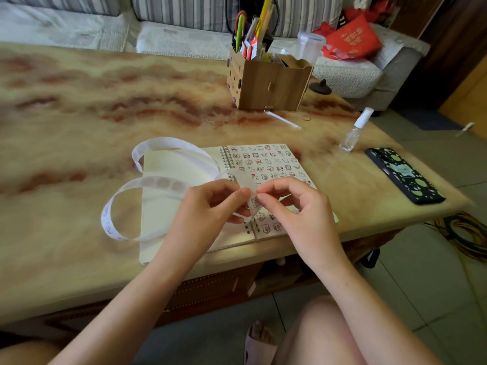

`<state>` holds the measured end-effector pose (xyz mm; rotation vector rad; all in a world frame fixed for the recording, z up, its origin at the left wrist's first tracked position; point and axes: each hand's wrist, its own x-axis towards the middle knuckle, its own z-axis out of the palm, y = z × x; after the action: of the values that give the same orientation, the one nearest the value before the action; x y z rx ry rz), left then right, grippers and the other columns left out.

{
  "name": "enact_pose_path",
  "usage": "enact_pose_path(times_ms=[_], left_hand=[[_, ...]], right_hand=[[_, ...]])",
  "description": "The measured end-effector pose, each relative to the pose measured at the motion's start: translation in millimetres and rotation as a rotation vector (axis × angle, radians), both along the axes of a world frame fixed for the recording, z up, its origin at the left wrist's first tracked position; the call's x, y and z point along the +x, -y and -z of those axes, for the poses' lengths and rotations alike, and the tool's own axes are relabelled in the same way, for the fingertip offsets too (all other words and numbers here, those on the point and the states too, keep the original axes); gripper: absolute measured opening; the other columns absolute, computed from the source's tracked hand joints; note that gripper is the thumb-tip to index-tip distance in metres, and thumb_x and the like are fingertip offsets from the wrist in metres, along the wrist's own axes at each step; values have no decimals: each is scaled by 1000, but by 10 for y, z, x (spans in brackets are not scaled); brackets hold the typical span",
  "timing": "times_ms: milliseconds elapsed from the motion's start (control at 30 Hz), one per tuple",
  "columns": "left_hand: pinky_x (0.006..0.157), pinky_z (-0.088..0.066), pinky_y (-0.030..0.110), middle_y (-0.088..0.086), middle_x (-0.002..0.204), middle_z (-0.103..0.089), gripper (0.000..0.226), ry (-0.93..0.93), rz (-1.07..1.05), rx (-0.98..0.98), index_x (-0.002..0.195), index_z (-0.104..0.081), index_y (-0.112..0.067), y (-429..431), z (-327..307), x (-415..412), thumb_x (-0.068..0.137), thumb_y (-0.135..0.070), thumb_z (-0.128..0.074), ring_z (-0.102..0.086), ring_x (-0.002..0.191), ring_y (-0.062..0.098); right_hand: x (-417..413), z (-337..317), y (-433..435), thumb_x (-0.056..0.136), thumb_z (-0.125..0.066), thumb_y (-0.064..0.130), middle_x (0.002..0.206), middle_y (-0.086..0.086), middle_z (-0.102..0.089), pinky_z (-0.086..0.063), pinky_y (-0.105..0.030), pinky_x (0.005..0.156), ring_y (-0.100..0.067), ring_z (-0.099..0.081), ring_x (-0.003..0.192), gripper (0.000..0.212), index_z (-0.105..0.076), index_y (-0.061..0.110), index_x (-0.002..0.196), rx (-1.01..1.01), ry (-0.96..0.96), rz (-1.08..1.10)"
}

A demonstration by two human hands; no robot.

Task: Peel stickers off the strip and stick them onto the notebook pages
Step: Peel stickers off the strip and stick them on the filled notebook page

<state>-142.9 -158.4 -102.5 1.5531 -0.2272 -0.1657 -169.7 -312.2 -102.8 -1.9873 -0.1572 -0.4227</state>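
Strip [160, 182] held over notebook [168, 214]
Left hand [210, 204] and right hand [292, 206] pinch the strip end — thumb and forefinger closed on it, above the notebook's centre.

Looks like a home living room. Shows in the sofa [79, 30] with striped cushions [184, 9] along the top of the frame, the marble-patterned coffee table [79, 101] at centre, red bags [353, 40] upper right, tiled floor [421, 272] lower right.
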Motion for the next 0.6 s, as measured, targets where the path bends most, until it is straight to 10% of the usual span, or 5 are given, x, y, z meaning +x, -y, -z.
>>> enact_pose_path(times_ms=[600], left_hand=[[67,-56,22,11,72,-70,14,59,-66,2,81,-71,-8,28,41,-29,89,-13,-60,-67,66,8]], right_hand=[[-23,9,-15,84,-71,11,83,7,-67,-47,-19,63,-7,-60,76,4,-68,13,86,-201,164,49]])
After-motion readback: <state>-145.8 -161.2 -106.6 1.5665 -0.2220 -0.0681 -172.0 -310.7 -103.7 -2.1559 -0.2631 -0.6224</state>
